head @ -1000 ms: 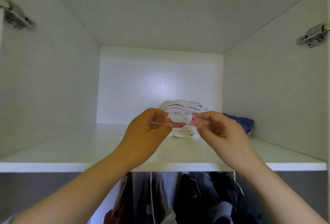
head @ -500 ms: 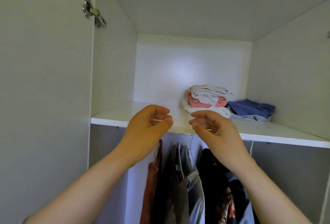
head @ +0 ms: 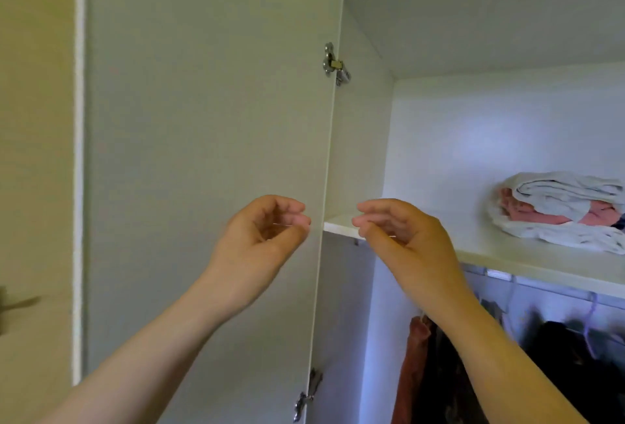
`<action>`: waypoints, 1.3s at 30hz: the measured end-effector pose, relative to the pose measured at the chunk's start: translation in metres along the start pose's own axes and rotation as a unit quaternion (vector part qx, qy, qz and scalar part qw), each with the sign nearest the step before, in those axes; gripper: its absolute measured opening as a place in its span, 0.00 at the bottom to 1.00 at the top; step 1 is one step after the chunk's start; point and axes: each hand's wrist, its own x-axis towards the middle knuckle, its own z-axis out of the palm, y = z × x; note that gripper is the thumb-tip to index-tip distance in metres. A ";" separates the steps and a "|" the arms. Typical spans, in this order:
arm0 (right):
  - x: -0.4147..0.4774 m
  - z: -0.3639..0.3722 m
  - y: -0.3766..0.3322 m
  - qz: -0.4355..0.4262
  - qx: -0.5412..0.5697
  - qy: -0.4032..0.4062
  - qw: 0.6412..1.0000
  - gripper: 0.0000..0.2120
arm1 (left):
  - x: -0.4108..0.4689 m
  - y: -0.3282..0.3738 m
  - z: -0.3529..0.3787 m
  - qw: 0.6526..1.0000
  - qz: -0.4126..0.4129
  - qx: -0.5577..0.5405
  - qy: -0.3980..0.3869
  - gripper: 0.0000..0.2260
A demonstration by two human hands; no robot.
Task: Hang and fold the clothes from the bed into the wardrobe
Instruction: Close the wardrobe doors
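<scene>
Raised, the left hand (head: 260, 237) and right hand (head: 402, 237) hover half-curled, each grip narrow; whether the left pinches a faint thread (head: 282, 224) cannot be told. At 3 o'clock folded clothes (head: 558, 210) lie on the wardrobe shelf (head: 507, 264), hung garments (head: 439, 373) at 5 o'clock; bed unseen, remainder unknown.

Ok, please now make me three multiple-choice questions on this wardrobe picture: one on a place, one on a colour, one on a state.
1. Where does the folded pile lie?
A) on the hanging rail
B) on the upper shelf
C) on the floor
2. What colour is the garment folded between the white ones?
A) green
B) black
C) pink
3. How is the wardrobe door?
A) open
B) shut
C) taken off
Answers:
1 B: it rests on the board above the hung clothes.
2 C: pink shows between white layers.
3 A: it stands swung out on its hinge.
</scene>
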 end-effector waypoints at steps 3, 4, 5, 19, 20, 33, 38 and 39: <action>0.006 0.037 -0.010 -0.016 0.051 -0.021 0.998 0.08 | -0.008 0.011 -0.037 0.998 0.006 0.042 0.042 0.07; 0.008 0.048 -0.014 -0.024 0.068 -0.031 0.997 0.08 | -0.011 0.015 -0.048 0.997 0.010 0.056 0.057 0.07; 0.010 0.059 -0.018 -0.033 0.084 -0.042 0.995 0.08 | -0.014 0.018 -0.059 0.995 0.014 0.070 0.071 0.07; 0.019 0.145 -0.047 -0.098 0.191 -0.109 0.971 0.11 | -0.057 0.036 -0.146 0.965 0.044 0.133 0.224 0.09; 0.018 0.146 -0.047 -0.098 0.192 -0.111 0.970 0.11 | -0.056 0.034 -0.147 0.961 0.041 0.139 0.234 0.10; 0.011 0.114 -0.035 -0.075 0.169 -0.106 0.977 0.09 | -0.053 0.005 -0.127 0.964 0.027 0.122 0.235 0.03; 0.002 0.092 -0.036 -0.075 0.172 -0.091 0.978 0.08 | -0.064 0.014 -0.108 0.960 0.037 0.123 0.248 0.04; -0.001 0.086 -0.036 -0.075 0.172 -0.088 0.978 0.08 | -0.067 0.018 -0.101 0.963 0.038 0.110 0.245 0.05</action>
